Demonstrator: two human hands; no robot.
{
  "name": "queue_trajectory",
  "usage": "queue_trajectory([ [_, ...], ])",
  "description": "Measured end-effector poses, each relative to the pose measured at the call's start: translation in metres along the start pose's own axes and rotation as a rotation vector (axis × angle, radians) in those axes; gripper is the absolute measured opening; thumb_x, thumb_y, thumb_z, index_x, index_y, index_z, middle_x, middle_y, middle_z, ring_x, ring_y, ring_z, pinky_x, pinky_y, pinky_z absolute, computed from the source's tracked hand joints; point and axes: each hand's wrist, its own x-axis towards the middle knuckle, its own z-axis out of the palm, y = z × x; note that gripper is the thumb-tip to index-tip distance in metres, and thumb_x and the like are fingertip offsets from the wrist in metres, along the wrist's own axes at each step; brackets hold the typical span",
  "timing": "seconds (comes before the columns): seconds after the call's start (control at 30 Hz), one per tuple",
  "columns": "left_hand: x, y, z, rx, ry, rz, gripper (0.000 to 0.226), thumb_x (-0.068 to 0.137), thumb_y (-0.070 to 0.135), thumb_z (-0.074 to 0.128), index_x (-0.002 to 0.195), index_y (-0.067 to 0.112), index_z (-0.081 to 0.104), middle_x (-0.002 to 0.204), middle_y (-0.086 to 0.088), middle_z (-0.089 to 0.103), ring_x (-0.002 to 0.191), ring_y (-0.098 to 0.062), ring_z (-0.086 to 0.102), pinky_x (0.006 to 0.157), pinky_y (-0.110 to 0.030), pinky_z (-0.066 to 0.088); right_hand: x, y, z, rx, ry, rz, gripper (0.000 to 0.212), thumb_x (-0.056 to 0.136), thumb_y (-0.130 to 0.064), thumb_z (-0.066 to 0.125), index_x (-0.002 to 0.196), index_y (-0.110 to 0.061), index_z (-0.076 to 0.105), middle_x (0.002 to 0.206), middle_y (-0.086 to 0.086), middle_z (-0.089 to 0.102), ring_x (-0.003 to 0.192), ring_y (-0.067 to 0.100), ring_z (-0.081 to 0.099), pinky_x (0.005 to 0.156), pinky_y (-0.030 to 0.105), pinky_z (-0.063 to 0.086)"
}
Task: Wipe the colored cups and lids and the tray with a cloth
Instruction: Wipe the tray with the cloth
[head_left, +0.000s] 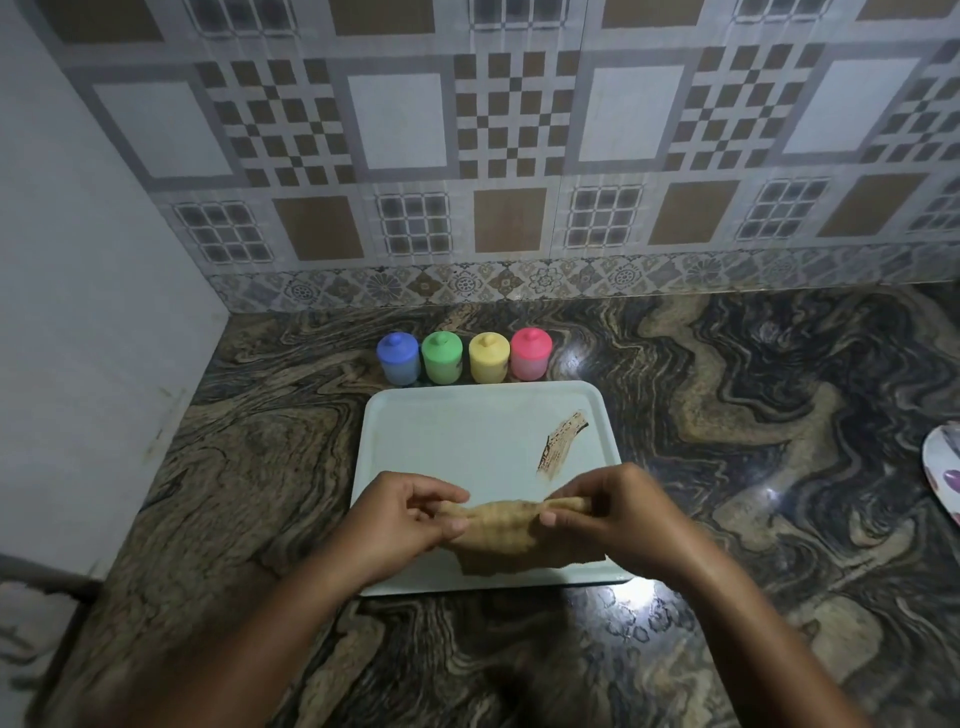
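the cloth (506, 530) is a tan, ribbed rag, stretched between my two hands over the near part of the tray (457, 431). my left hand (395, 525) pinches its left end with thumb and curled fingers, and my right hand (618, 514) has its right end bunched between the thumb and the curled fingers. the lower edge of the cloth hangs down and lies on the tray's near edge.

the tray is pale, rectangular with rounded corners, and sits flat on the counter (727, 415) straight in front of me. a brown smear (562, 441) runs slantwise across its right half, just beyond my right hand and apart from the cloth.

just behind the tray's far edge four small cups stand upright in a row, each with its knobbed lid on: the blue cup (398, 359) at the left, then the green cup (442, 357), the yellow cup (488, 357) and the pink cup (530, 353). they stand close side by side; i cannot tell whether they touch each other.

the counter is dark swirled stone with bright glare spots. at its right edge part of a white plate (943, 462) with a purple mark shows. behind it all rises a tiled wall (514, 156) in brown and grey checks, and a plain wall (78, 260) closes the left side.
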Motion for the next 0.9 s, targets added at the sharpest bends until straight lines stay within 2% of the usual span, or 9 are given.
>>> queue_trajectory([
  [0.1,-0.003,0.000,0.006,0.295,0.025,0.111,0.009,0.082,0.027,0.079,0.082,0.036,0.076,0.086,0.015,0.072,0.077,0.001,0.065,0.073,-0.017,0.051,-0.002,0.011,-0.001,-0.113,0.002,-0.003,0.019,0.085,-0.040,0.081,0.077,-0.023,0.078,0.074,-0.001,0.076,0.070,0.018,0.073,0.067,0.040,0.060],
  [0.2,0.003,-0.006,0.007,0.369,-0.024,0.122,0.007,0.085,0.038,0.072,0.079,0.035,0.071,0.102,0.019,0.065,0.095,0.004,0.062,0.086,-0.020,0.048,0.004,0.022,-0.002,-0.244,0.087,-0.020,0.024,0.083,-0.047,0.080,0.080,-0.024,0.075,0.105,-0.012,0.068,0.099,0.003,0.063,0.085,0.025,0.047],
  [0.3,0.015,-0.012,0.008,0.129,-0.091,0.054,0.010,0.093,0.032,0.065,0.086,0.026,0.071,0.091,0.013,0.073,0.088,0.003,0.066,0.082,-0.025,0.048,0.009,0.026,-0.005,-0.017,-0.050,0.025,0.016,0.088,-0.033,0.079,0.086,-0.017,0.077,0.089,-0.007,0.077,0.087,0.007,0.071,0.081,0.024,0.054],
  [0.4,0.022,-0.011,0.011,-0.072,-0.144,-0.008,0.016,0.096,0.031,0.060,0.107,0.022,0.066,0.071,0.007,0.068,0.067,-0.003,0.059,0.067,-0.024,0.041,0.020,0.031,-0.002,0.180,-0.079,0.063,0.014,0.092,-0.019,0.076,0.086,-0.006,0.075,0.079,0.010,0.075,0.076,0.019,0.072,0.076,0.039,0.064],
  [0.47,0.028,-0.014,0.011,-0.126,-0.209,-0.021,0.033,0.089,0.036,0.066,0.120,0.028,0.061,0.085,-0.003,0.069,0.078,-0.009,0.062,0.070,-0.022,0.046,0.031,0.033,0.002,0.197,-0.022,0.089,0.016,0.092,-0.020,0.075,0.086,-0.005,0.073,0.077,0.008,0.070,0.072,0.020,0.069,0.073,0.044,0.065],
  [0.53,0.036,-0.018,0.012,-0.147,-0.261,-0.003,0.041,0.079,0.035,0.077,0.117,0.028,0.065,0.103,-0.001,0.070,0.091,-0.009,0.068,0.079,-0.028,0.055,0.045,0.035,0.007,0.173,0.023,0.102,0.015,0.092,-0.023,0.075,0.087,-0.008,0.074,0.075,0.002,0.068,0.067,0.010,0.067,0.060,0.037,0.063],
  [0.67,0.069,-0.031,0.015,0.219,-0.003,0.083,0.007,0.082,0.031,0.078,0.085,0.029,0.073,0.095,0.013,0.073,0.094,-0.005,0.066,0.088,-0.037,0.054,0.078,0.039,0.008,-0.005,0.052,0.050,0.011,0.088,-0.029,0.079,0.089,-0.018,0.076,0.084,-0.004,0.075,0.075,0.004,0.069,0.065,0.025,0.055],
  [0.77,0.100,-0.031,0.015,0.294,0.061,0.079,0.007,0.085,0.030,0.074,0.089,0.023,0.073,0.094,0.011,0.073,0.097,-0.008,0.066,0.090,-0.032,0.052,0.107,0.040,0.010,-0.166,0.112,0.027,0.015,0.089,-0.031,0.078,0.098,-0.020,0.075,0.085,-0.009,0.071,0.082,0.011,0.068,0.065,0.019,0.048],
  [0.9,0.142,-0.033,0.014,0.326,0.173,0.088,0.010,0.086,0.025,0.074,0.093,0.019,0.071,0.098,0.001,0.073,0.099,-0.013,0.065,0.090,-0.029,0.051,0.148,0.038,0.015,-0.213,0.187,0.060,0.024,0.090,-0.029,0.076,0.111,-0.017,0.071,0.087,0.000,0.071,0.081,0.019,0.067,0.066,0.026,0.049],
])
